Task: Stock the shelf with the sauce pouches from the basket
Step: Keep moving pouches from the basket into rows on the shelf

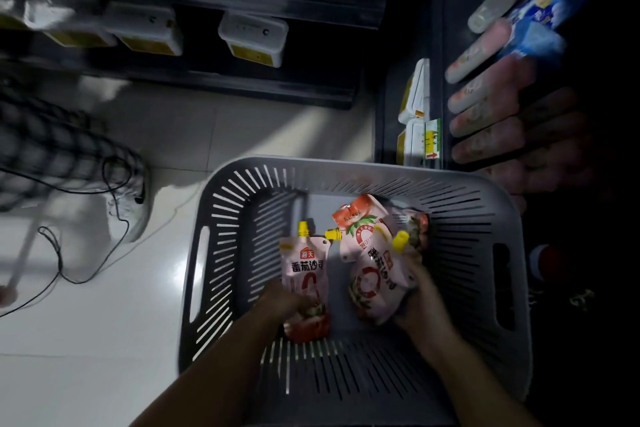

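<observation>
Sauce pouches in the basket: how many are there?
4: the left pouch in the left hand, the front pouch in the right hand, the rear pouch behind it, the dark pouch half hidden at right. More may lie hidden in the basket.

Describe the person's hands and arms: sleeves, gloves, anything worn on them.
The left hand and right hand are bare, with no gloves. Both arms are uncovered down to the bottom edge of the picture, so no sleeve shows. No watch, bracelet or ring can be seen, though the light is dim and the left hand is blurred, so something small could be missed.
</observation>
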The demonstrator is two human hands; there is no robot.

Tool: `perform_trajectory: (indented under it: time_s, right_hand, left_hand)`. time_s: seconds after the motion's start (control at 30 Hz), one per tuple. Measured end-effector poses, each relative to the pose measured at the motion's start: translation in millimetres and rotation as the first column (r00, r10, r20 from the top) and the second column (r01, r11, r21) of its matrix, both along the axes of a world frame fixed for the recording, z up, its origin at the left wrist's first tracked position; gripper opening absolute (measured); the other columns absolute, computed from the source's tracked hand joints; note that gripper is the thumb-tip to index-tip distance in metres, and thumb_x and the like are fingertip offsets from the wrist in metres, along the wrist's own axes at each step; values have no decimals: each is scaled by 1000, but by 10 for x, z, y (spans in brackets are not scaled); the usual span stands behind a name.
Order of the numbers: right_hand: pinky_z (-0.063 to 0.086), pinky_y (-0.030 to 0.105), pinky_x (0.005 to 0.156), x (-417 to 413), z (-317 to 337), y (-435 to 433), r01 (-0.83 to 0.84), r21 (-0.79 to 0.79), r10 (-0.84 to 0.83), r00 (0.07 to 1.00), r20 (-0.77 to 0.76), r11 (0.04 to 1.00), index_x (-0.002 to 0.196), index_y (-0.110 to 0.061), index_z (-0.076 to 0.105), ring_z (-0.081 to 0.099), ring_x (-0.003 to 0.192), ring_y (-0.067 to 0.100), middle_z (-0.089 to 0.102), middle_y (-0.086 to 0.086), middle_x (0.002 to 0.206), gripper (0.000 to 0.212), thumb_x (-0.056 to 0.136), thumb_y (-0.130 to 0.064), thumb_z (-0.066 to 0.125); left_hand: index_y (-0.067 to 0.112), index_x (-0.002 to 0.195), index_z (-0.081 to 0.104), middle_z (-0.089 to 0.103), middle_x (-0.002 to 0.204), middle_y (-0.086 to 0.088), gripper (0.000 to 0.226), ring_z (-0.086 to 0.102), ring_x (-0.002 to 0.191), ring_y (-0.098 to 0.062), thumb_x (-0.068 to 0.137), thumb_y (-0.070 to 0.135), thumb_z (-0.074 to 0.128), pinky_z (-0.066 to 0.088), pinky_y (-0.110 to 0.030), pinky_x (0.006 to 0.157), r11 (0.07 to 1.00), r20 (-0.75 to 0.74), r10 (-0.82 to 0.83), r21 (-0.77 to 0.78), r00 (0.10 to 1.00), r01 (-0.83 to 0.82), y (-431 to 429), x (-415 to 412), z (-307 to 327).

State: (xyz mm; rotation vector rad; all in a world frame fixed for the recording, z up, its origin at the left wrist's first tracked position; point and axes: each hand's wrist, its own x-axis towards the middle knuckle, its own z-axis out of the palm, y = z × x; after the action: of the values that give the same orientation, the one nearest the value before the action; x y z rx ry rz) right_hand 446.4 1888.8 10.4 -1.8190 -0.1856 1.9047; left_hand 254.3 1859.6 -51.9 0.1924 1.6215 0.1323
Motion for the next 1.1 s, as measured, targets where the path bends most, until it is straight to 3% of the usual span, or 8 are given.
perform_trajectory:
  time_s: [0.13, 0.23, 0.33, 0.43, 0.53, 0.63, 0.87, 1.1]
  right_hand:
    - [39, 52, 104, -8, -2, -18, 41, 57, -30, 984, -178, 998, 108, -23, 69, 59, 115, 29, 65, 11, 122, 73, 44, -58, 80]
    - [47, 41, 97, -97, 18, -66, -308, 37, 306, 950, 60, 951, 129, -32, 48, 56, 116, 17, 58, 0, 129, 97, 42, -58, 82]
    - [47, 18, 76, -239, 21, -83, -437, 104, 412, 890, 196, 893, 133, -34, 41, 53, 107, 4, 55, -16, 121, 74, 70, -28, 79]
    - [45, 10, 77, -326, -65, 46, -299, 255, 167, 885, 435, 919, 132, -16, 51, 53, 108, 12, 58, 0, 120, 50, 85, -6, 63]
    - [51, 22, 80, -292, -284, 46, -225, 164, 92, 813, 575, 961, 120, -3, 59, 60, 99, 21, 65, 13, 110, 38, 82, -1, 63]
    - [52, 42, 89, -181, -448, -61, -160, 12, 134, 863, 488, 987, 113, -3, 63, 63, 100, 30, 67, 18, 110, 34, 80, -7, 70]
    - [55, 28, 73, -34, -391, -108, -416, -10, 411, 893, 184, 909, 104, -11, 63, 65, 88, 20, 67, 9, 104, 28, 79, 2, 69]
    - [58, 27, 67, 136, 323, -58, -402, 97, 402, 915, 18, 910, 98, -11, 68, 72, 77, 18, 76, 3, 82, 23, 78, -1, 67]
  left_hand:
    - [9, 95, 64, 70, 93, -10, 21, 66, 80, -21, 77, 5, 72, 53, -29, 66, 999, 11, -40, 6, 999, 40, 23, -24, -3]
    - [9, 96, 65, 71, 99, -15, 22, 69, 88, -27, 76, 10, 74, 55, -34, 77, 1000, 17, -18, 24, 1000, 17, 19, -4, 14]
    - [11, 91, 67, 72, 98, -14, 17, 70, 89, -27, 77, 12, 74, 56, -36, 81, 999, 31, 2, 50, 1000, -3, 17, 41, 44]
    - [6, 96, 68, 71, 98, -16, 23, 68, 87, -26, 75, 10, 76, 55, -38, 85, 997, 18, 49, 60, 999, -50, 8, 56, -11]
    - [9, 88, 69, 71, 100, -17, 18, 68, 89, -28, 73, 9, 77, 54, -41, 88, 996, 28, 91, 11, 995, -91, -24, 63, -45]
    - [9, 92, 68, 71, 102, -16, 21, 68, 94, -31, 73, 6, 75, 53, -46, 91, 989, 52, 149, -23, 988, -148, -23, 65, -30]
    - [11, 92, 61, 68, 90, -13, 12, 66, 81, -27, 84, 2, 56, 53, -33, 67, 974, 195, 223, -73, 955, -213, 31, 20, 239]
    - [1, 108, 65, 71, 98, -21, 30, 69, 89, -34, 79, -4, 59, 55, -47, 85, 970, 233, 141, 163, 962, -182, 68, -103, 984]
